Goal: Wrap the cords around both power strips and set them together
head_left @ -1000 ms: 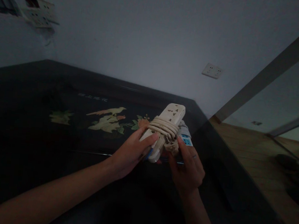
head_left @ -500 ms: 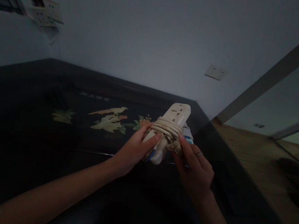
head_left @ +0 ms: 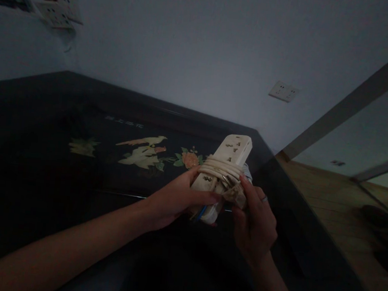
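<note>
A white power strip (head_left: pixel 235 150) is held tilted above a dark table, its sockets facing up. Its pale cord (head_left: pixel 222 167) is wound several times around the middle. My left hand (head_left: pixel 179 199) grips the strip's lower part, thumb across the top and fingers mostly hidden beneath. Between the thumb and fingers of my right hand (head_left: pixel 256 214) is the cord's plug (head_left: pixel 235 195), with metal prongs showing beside the windings. A blue strand (head_left: pixel 200 214) sticks out under my left thumb. Something light grey behind the strip is mostly hidden.
The dark glossy table (head_left: pixel 123 98) carries a painted bird (head_left: pixel 142 152) and flowers. Behind it, the wall holds a double socket (head_left: pixel 283 91) and a socket cluster (head_left: pixel 58 9) at upper left. Wooden floor (head_left: pixel 315 188) lies to the right.
The plug has come slightly away from the windings, and its prongs now show. My left thumb has slid right across the strip. The strip has shifted a little right.
</note>
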Motion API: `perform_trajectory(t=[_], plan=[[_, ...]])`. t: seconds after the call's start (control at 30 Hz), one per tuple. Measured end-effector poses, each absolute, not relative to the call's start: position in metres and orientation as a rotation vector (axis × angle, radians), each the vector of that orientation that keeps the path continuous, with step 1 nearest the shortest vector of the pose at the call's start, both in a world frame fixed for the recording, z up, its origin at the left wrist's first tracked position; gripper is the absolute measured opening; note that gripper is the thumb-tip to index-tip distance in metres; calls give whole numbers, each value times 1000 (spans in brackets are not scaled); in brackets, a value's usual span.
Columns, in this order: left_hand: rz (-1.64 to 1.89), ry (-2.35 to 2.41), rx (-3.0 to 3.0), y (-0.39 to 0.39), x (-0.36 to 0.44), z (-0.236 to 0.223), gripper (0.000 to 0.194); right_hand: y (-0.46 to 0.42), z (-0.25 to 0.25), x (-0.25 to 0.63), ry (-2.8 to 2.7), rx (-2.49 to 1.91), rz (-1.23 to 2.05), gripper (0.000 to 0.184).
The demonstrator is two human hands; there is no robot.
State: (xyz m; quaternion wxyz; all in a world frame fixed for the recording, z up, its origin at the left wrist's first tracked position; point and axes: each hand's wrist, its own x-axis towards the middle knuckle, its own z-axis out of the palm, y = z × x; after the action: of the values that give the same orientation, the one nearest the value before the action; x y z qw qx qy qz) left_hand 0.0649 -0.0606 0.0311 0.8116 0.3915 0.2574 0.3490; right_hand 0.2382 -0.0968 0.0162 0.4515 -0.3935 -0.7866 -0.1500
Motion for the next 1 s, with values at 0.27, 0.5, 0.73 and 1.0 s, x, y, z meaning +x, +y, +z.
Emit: perform_trajectory(t=[0.27, 0.5, 0.73, 1.0], plan=[[924, 686, 1055, -57, 71, 25, 66, -91, 5, 232, -1955, -979, -531, 63], [983, 632, 1081, -56, 75, 25, 74, -93, 0, 235, -1898, -973, -546, 60], [855, 432, 908, -57, 72, 19, 72, -98, 5, 230, -1817, -996, -413, 50], [667, 343, 751, -57, 64, 21, 92, -98, -2, 223, -1654, -970, -391, 42]])
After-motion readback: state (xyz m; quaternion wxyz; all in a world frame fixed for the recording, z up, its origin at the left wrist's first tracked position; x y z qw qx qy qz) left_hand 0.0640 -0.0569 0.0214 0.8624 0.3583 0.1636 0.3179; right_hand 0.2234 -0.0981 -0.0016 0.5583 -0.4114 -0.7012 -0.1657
